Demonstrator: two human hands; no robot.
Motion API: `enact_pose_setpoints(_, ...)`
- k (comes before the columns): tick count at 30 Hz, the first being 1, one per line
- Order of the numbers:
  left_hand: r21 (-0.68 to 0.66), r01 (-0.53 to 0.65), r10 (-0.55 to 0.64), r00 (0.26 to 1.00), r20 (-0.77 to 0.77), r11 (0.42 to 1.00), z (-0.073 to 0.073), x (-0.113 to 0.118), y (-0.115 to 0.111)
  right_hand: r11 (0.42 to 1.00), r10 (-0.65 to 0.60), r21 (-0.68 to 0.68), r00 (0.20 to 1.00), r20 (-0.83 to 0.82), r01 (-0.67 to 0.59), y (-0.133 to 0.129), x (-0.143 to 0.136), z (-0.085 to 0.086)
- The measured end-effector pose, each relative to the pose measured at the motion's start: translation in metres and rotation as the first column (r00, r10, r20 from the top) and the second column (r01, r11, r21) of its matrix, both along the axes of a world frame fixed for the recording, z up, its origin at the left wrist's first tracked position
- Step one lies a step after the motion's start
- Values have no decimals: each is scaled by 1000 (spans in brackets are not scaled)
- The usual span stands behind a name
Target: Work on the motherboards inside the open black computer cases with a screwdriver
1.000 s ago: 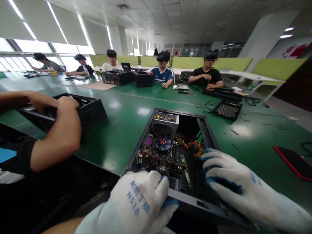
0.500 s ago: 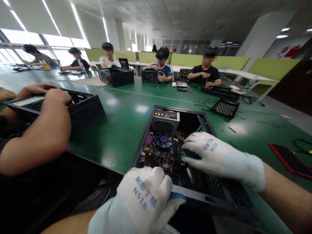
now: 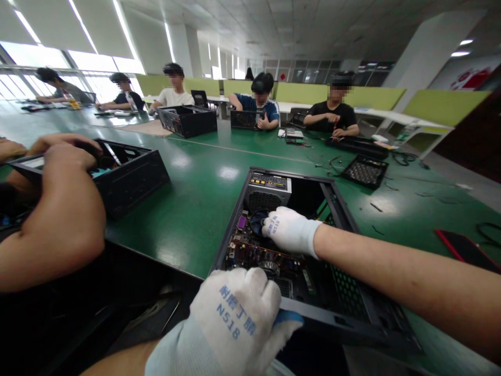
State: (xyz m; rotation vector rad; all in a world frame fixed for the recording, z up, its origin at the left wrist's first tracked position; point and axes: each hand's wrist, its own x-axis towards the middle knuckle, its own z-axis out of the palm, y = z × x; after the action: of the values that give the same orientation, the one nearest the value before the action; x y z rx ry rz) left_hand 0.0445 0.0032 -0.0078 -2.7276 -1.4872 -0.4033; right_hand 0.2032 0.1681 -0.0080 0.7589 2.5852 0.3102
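Observation:
A black computer case point(image 3: 313, 308) lies open-side up on the green table in front of me. My left hand point(image 3: 235, 308), in a white glove with blue fingertips, is closed over the case's near edge, thumb along the outside. My gloved right hand point(image 3: 287, 230) reaches inside, its fingers curled over the round cooling fan point(image 3: 256, 222) and covering much of it; the fingertips are hidden. Behind the fan sits the power supply point(image 3: 268, 190). Nearer me, the circuit board point(image 3: 250, 250) shows, and a green memory stick point(image 3: 308, 280) lies right of it.
On my left, a co-worker's arms point(image 3: 74, 209) bend over another case point(image 3: 136, 177). A black mesh panel point(image 3: 364, 171) and cable scraps lie beyond my case. To the right rests a dark, red-edged flat object point(image 3: 465, 248). Several people work across the table point(image 3: 195, 172).
My right hand has moved left and farther in, from above the board's right side onto the cooling fan, and its fingers have curled. My left hand keeps its place on the case edge.

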Motion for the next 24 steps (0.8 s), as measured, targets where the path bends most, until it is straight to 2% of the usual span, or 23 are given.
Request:
enact_pose_setpoints(6,-45,15,-16,1000,-18,999,0,0,1,1000,12,9,993,-117,-11,3,25,3)
enact_pose_setpoints(9,-67,27,-28,999,-16,997,2,-1,2,998,-53,16,982,-180,57,-6,40,12)
enact_pose_setpoints(13,-83,37,-38,999,-13,996,4,-1,3,985,-165,30,974,-157,171,-9,57,24)
enact_pose_setpoints(19,-42,14,-14,1000,8,999,2,-1,1,945,-285,147,956,-74,294,14,72,26)
enact_pose_setpoints(24,7,19,-19,1000,14,1000,-1,-2,1,912,-366,178,929,-57,370,33,60,24)
